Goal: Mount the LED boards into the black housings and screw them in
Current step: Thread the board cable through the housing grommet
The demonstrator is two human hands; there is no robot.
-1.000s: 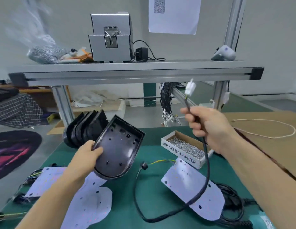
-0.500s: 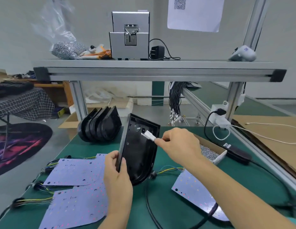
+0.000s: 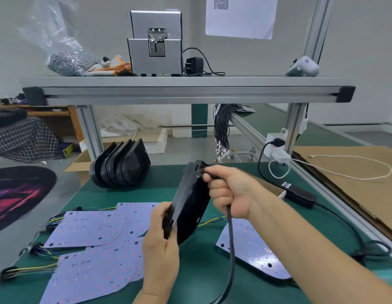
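Fingertips (image 3: 209, 175) of my right hand (image 3: 231, 194) pinch the thick black cable (image 3: 231, 242) at the top edge of the flat black plastic housing (image 3: 188, 205). My left hand (image 3: 161, 242) clamps its lower end, long axis running up and away, so the cable feeds in from the right.

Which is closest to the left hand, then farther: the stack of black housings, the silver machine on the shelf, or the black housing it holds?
1. Black housing, held in the left hand.
2. Stack of black housings, behind on the table.
3. Silver machine, up on the shelf.
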